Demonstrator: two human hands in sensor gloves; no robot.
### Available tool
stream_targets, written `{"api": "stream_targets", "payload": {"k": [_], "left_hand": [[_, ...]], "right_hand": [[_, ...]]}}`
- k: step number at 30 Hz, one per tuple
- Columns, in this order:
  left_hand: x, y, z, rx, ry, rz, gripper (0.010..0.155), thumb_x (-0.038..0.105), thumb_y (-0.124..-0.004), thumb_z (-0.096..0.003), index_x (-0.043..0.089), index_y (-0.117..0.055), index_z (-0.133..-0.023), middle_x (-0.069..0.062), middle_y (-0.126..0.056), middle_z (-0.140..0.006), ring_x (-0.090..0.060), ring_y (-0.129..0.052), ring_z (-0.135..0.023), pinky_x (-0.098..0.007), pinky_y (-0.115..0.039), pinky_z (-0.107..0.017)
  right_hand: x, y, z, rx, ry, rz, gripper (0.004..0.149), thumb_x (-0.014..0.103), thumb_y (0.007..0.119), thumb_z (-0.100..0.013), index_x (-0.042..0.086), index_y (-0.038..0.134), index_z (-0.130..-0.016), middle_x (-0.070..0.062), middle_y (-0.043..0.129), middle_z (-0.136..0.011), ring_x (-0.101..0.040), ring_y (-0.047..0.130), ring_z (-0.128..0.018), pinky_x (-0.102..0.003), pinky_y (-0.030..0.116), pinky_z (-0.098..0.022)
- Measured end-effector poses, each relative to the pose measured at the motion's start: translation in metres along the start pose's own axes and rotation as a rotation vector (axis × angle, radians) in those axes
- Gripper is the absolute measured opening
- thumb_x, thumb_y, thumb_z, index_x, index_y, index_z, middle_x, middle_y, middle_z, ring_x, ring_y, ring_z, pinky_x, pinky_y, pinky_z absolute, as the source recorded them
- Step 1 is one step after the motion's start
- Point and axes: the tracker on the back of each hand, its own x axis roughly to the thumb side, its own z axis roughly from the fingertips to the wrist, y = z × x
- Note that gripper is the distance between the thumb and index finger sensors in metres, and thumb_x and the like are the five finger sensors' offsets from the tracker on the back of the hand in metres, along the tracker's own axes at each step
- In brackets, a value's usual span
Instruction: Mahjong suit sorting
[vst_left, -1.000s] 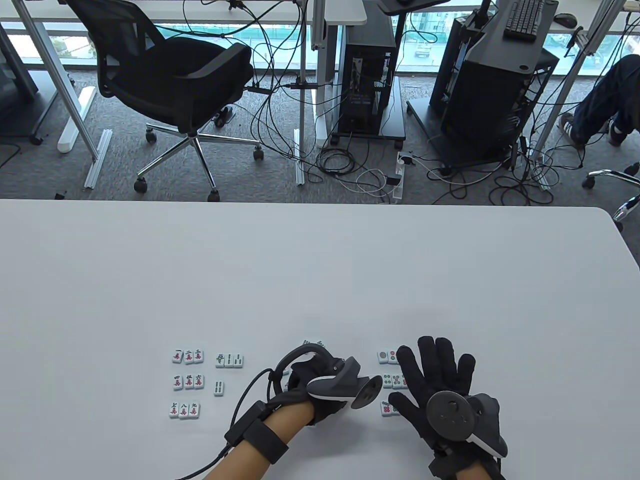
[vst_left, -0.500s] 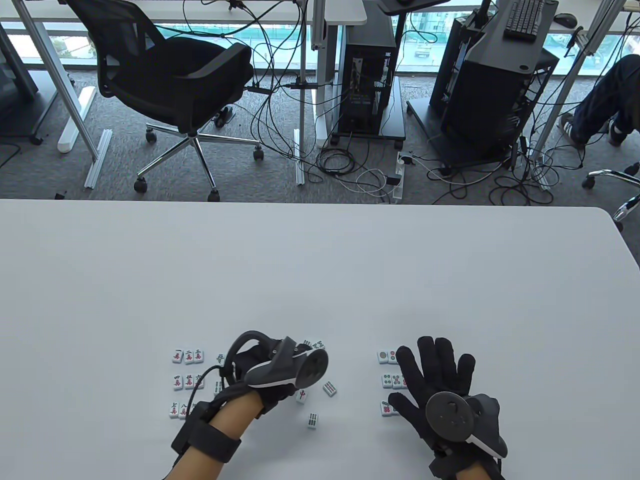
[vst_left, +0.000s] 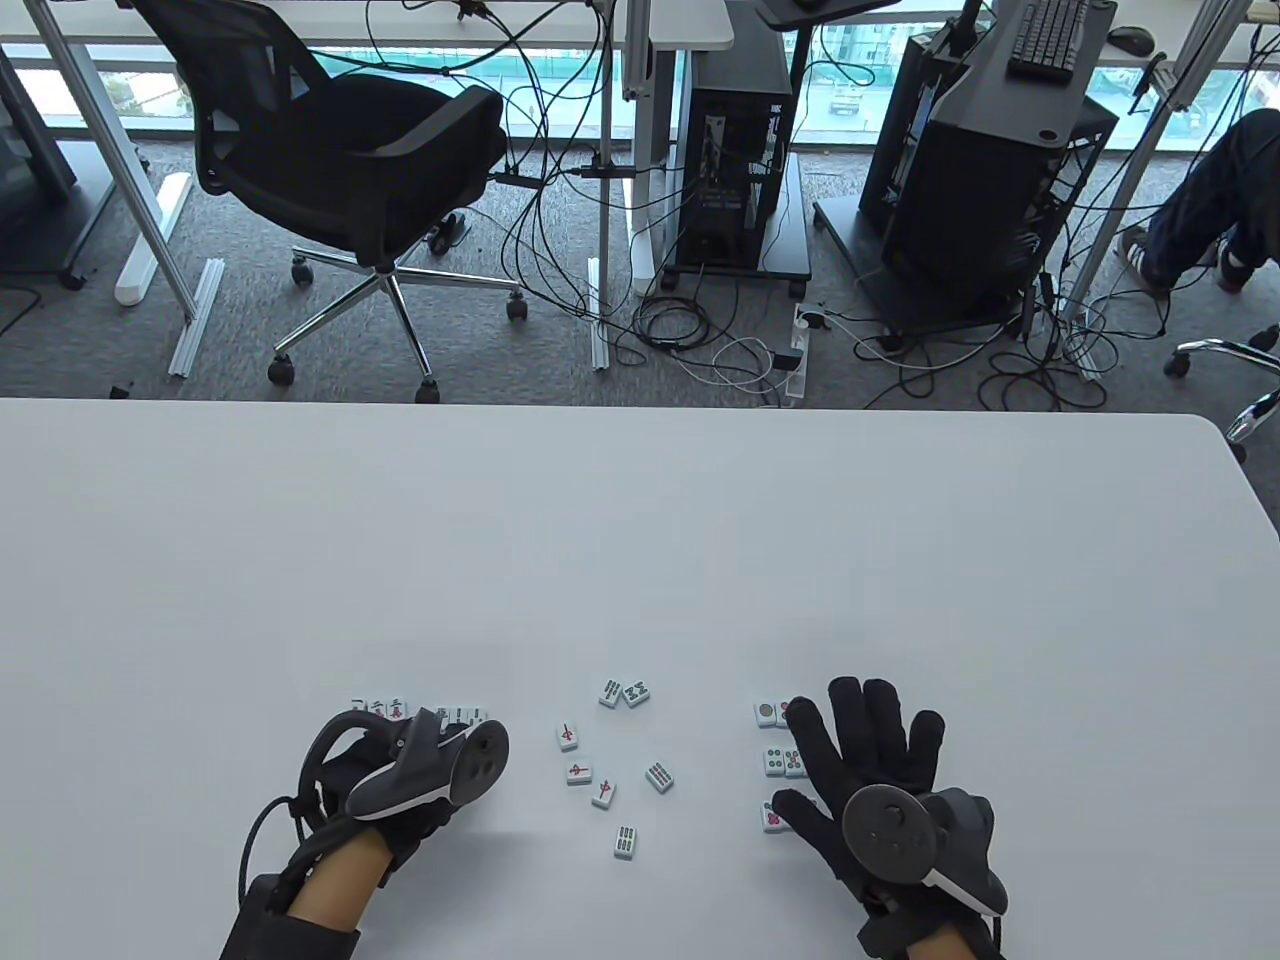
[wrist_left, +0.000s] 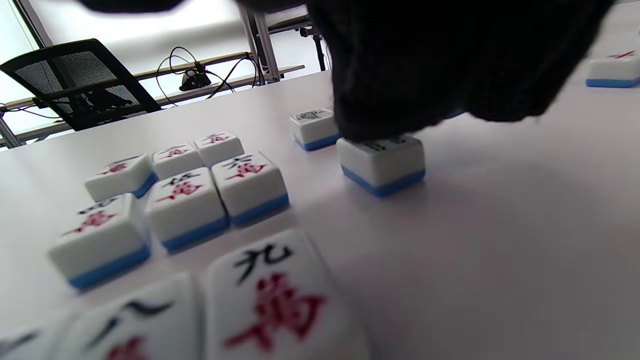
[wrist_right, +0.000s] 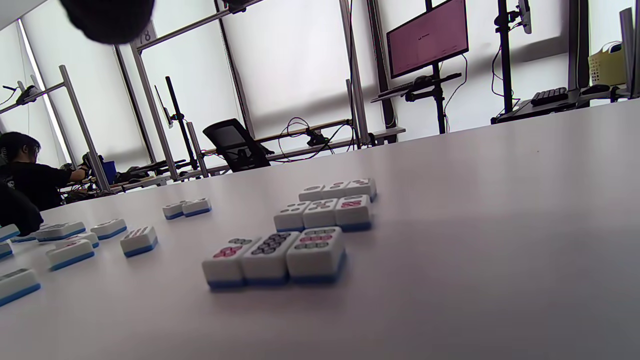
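My left hand (vst_left: 405, 775) hovers low over the sorted character tiles (vst_left: 385, 708) and bamboo tiles (vst_left: 466, 713) at the near left. In the left wrist view its fingers (wrist_left: 400, 75) touch the top of a bamboo tile (wrist_left: 382, 160) lying on the table beside the three-row character block (wrist_left: 185, 200). I cannot tell whether they grip it. My right hand (vst_left: 865, 755) lies spread flat over the circle tiles (vst_left: 775, 762), which stand in three rows in the right wrist view (wrist_right: 312, 220). Several loose tiles (vst_left: 603, 794) lie between the hands.
The white table (vst_left: 640, 550) stretches far beyond the tiles. Two loose tiles (vst_left: 624, 692) sit side by side at the back of the middle cluster, and one bamboo tile (vst_left: 626, 842) lies nearest the front edge. An office chair and computer racks stand on the floor behind.
My left hand has moved left from the middle cluster to the bamboo and character groups, uncovering the loose tiles. My right hand has stayed spread over the circle tiles.
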Motion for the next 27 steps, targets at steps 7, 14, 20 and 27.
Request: {"api": "stream_targets", "payload": {"k": [7, 14, 20, 27], "left_hand": [[0.002, -0.009, -0.003, -0.028, 0.009, -0.068, 0.061, 0.053, -0.088, -0.0286, 0.021, -0.085, -0.080, 0.017, -0.100, -0.029, -0.003, -0.088, 0.000, -0.032, -0.085, -0.013], [0.006, -0.002, 0.001, -0.025, 0.010, -0.097, 0.065, 0.056, -0.088, -0.0280, 0.023, -0.084, -0.083, 0.015, -0.101, -0.033, -0.004, -0.090, -0.003, -0.033, -0.085, -0.016], [0.033, 0.020, 0.006, 0.075, -0.091, -0.062, 0.064, 0.055, -0.087, -0.0287, 0.024, -0.083, -0.084, 0.016, -0.101, -0.035, -0.004, -0.091, -0.005, -0.033, -0.086, -0.018], [0.100, 0.038, 0.011, 0.142, -0.351, -0.060, 0.067, 0.056, -0.087, -0.0281, 0.026, -0.081, -0.087, 0.016, -0.101, -0.036, -0.003, -0.091, -0.006, -0.033, -0.086, -0.018]], "right_hand": [[0.000, 0.000, 0.000, 0.010, 0.003, 0.005, 0.076, 0.061, 0.058, -0.052, 0.035, 0.020, -0.112, -0.010, 0.005, -0.118, -0.038, -0.004, -0.103, -0.069, 0.004, -0.070], [0.001, 0.000, -0.001, 0.013, 0.002, 0.003, 0.076, 0.061, 0.058, -0.052, 0.035, 0.020, -0.112, -0.010, 0.004, -0.118, -0.037, -0.004, -0.103, -0.069, 0.004, -0.070], [0.001, 0.000, -0.001, 0.015, 0.002, 0.000, 0.076, 0.061, 0.058, -0.052, 0.035, 0.020, -0.112, -0.010, 0.004, -0.118, -0.037, -0.004, -0.103, -0.069, 0.004, -0.070], [0.001, 0.000, -0.001, 0.015, -0.002, 0.004, 0.076, 0.061, 0.058, -0.052, 0.035, 0.020, -0.112, -0.010, 0.004, -0.118, -0.038, -0.004, -0.103, -0.069, 0.004, -0.070]]}}
